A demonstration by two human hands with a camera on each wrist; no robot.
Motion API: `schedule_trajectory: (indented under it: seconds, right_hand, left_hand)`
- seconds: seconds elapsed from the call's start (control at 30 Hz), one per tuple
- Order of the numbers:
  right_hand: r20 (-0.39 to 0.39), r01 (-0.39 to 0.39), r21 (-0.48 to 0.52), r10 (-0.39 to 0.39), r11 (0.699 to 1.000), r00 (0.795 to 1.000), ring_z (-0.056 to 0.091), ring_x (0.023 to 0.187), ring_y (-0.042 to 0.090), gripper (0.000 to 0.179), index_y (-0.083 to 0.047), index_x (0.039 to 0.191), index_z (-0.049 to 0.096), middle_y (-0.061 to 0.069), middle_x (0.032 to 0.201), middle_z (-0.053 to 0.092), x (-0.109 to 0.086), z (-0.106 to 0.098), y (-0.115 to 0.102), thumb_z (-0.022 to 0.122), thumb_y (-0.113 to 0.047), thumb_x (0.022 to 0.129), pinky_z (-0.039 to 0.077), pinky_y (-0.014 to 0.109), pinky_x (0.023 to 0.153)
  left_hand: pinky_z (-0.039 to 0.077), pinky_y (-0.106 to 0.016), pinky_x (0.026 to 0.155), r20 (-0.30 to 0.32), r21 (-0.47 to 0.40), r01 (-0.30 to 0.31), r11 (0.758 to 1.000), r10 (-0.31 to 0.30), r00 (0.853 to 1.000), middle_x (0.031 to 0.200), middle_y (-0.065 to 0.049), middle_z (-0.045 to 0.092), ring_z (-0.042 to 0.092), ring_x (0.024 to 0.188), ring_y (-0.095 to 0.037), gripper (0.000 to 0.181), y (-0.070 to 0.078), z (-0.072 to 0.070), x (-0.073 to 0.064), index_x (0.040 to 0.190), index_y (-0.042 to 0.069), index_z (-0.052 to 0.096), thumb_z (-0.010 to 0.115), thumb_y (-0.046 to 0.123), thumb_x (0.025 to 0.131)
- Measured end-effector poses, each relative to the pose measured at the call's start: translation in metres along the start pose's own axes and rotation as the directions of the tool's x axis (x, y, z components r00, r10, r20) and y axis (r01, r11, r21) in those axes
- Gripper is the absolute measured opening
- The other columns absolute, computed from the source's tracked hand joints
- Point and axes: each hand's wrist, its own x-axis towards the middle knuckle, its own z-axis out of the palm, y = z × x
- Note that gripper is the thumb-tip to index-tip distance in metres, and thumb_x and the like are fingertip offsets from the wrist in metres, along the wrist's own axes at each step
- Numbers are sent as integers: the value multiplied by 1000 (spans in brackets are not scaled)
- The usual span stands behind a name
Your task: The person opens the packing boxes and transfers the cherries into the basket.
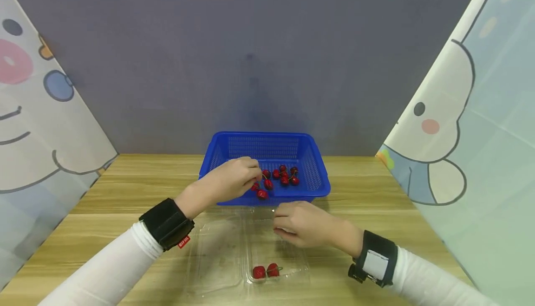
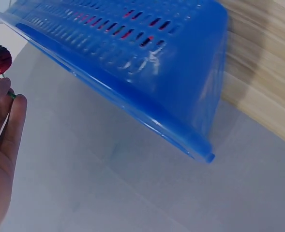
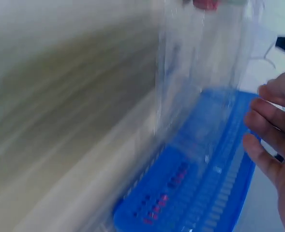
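My left hand [image 1: 230,178] is over the near-left part of a blue basket [image 1: 319,176], pinching a green stem between thumb and fingers. Dark red cherries [image 2: 1,62] hang from that stem in the left wrist view. More cherries [image 1: 284,179] lie on the basket floor. Loosely bent and holding nothing, my right hand [image 1: 307,224] hovers above the right half of an open clear plastic box [image 1: 219,250], just in front of the basket. Two red cherries [image 1: 259,272] sit side by side at the near end of that half.
The wooden table [image 1: 359,190] carries the basket and the box. A grey wall [image 1: 251,64] rises right behind the basket. Panels with cartoon prints [image 1: 443,120] stand along both sides.
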Motion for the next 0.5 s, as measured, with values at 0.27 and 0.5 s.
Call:
schedule_trajectory:
  seconds: [0.27, 0.5]
  right_hand:
    - [242, 18, 113, -46, 993, 969, 59, 101, 2, 18, -16, 114, 69, -9, 109, 64, 6, 9, -22, 67, -27, 99, 46, 12, 93]
    - [285, -2, 148, -40, 989, 958, 58, 104, 0, 21, -17, 118, 69, -10, 112, 64, 9, 14, -28, 63, -30, 102, 43, 10, 93]
  left_hand:
    - [56, -27, 76, 26, 9, 53, 999, -53, 998, 90, -5, 65, 65, 86, -21, 10, -12, 3, -1, 94, 6, 73, 70, -4, 94]
    - [56, -27, 73, 51, -13, 122, 992, -121, 991, 88, -4, 64, 67, 84, -20, 15, -24, 4, 0, 91, 7, 73, 70, -7, 92]
